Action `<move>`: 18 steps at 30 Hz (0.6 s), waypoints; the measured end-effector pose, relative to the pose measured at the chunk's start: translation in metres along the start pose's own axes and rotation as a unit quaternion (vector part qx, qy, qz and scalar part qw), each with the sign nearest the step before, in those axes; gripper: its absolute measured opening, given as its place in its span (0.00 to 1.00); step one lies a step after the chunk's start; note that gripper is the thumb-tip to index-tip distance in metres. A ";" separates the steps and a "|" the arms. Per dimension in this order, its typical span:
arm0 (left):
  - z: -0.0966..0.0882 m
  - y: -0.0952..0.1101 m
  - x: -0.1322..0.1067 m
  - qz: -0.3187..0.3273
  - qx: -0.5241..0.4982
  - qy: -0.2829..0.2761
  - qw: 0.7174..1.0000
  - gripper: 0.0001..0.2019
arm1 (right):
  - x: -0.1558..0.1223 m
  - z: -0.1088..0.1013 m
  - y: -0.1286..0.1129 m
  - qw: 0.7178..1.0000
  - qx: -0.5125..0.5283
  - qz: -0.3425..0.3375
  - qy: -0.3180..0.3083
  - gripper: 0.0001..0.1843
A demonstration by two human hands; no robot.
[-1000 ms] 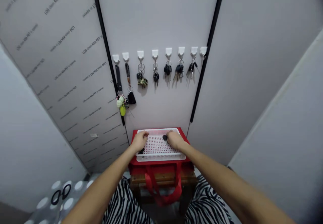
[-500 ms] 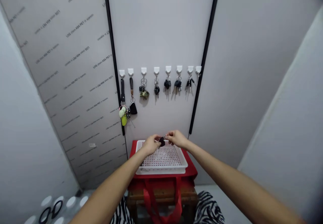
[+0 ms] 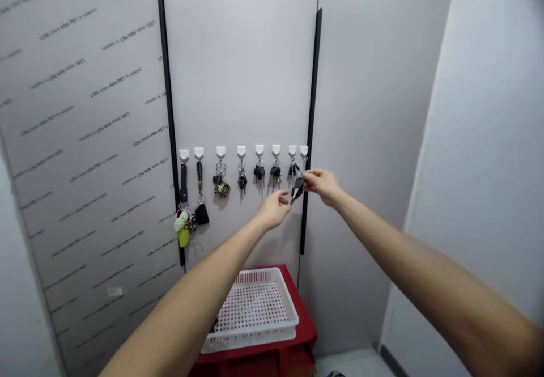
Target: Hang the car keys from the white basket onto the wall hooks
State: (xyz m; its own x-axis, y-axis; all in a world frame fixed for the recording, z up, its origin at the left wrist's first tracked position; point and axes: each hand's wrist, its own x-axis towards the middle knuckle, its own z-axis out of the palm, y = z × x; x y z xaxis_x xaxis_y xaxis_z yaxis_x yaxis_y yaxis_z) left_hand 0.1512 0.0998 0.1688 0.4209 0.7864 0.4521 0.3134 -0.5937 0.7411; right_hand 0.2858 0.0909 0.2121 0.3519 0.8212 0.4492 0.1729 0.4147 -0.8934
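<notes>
Room: pale walls [image 3: 480,156], left panel [image 3: 93,110] printed with repeated lettering. Low down, red-covered surface [image 3: 305,320] carrying white basket [image 3: 284,289]. Right hand [image 3: 323,186]: fingers pinched together on black keys [image 3: 298,188], held in air just below rightmost hook [image 3: 304,151]. Left hand [image 3: 273,210]: fingers part-curled at keys' lower end; whether gripping, cannot tell. Step in hand seems bringing keys to hook; next move likely calls for lining their top up with it.

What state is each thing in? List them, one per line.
Held keys: pinched by right hand
Left hand: beside those keys, grip unclear
Basket: upright, dark item inside
Hooks: fixed to panel
Other keys: hanging from hooks
Red bag: under basket
</notes>
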 end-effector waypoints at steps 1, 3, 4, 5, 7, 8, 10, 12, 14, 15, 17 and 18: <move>-0.001 0.005 0.003 0.006 0.003 -0.001 1.000 0.20 | 0.009 -0.005 -0.006 1.000 -0.002 -0.008 0.024 0.03; -0.002 0.010 0.008 0.011 0.010 -0.003 1.000 0.20 | 0.024 -0.014 -0.016 0.998 -0.013 -0.020 0.064 0.04; -0.003 0.010 0.010 0.009 0.015 -0.003 1.000 0.20 | 0.031 -0.017 -0.020 0.996 -0.023 -0.025 0.079 0.04; -0.004 0.009 0.011 0.006 0.021 -0.001 1.000 0.20 | 0.037 -0.018 -0.022 0.995 -0.034 -0.030 0.091 0.04; -0.005 0.005 0.012 -0.002 0.032 0.001 0.999 0.19 | 0.048 -0.019 -0.025 0.992 -0.058 -0.033 0.105 0.04; -0.006 0.003 0.013 -0.006 0.036 0.003 0.999 0.19 | 0.053 -0.019 -0.026 0.991 -0.071 -0.033 0.110 0.04; -0.008 -0.001 0.013 -0.016 0.039 0.006 0.999 0.19 | 0.060 -0.017 -0.026 0.987 -0.100 -0.027 0.121 0.04; -0.010 -0.003 0.013 -0.023 0.042 0.008 0.999 0.19 | 0.066 -0.014 -0.026 0.983 -0.126 -0.017 0.131 0.04; -0.012 -0.005 0.013 -0.026 0.046 0.011 0.999 0.19 | 0.071 -0.012 -0.024 0.980 -0.143 -0.008 0.139 0.04; -0.012 -0.005 0.013 -0.025 0.047 0.012 0.999 0.19 | 0.072 -0.011 -0.022 0.979 -0.148 -0.006 0.141 0.04; -0.012 -0.007 0.012 -0.023 0.047 0.013 0.999 0.19 | 0.076 -0.010 -0.018 0.977 -0.159 -0.002 0.143 0.04; -0.012 -0.009 0.012 -0.022 0.045 0.013 0.999 0.19 | 0.077 -0.010 -0.016 0.976 -0.165 -0.001 0.144 0.05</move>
State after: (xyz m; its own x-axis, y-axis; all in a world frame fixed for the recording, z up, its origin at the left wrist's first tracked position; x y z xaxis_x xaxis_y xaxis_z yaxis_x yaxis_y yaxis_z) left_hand 0.1432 0.1160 0.1736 0.3834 0.8160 0.4326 0.4076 -0.5698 0.7136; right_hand 0.3191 0.1441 0.2607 0.5867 0.6572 0.4732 0.4438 0.2278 -0.8667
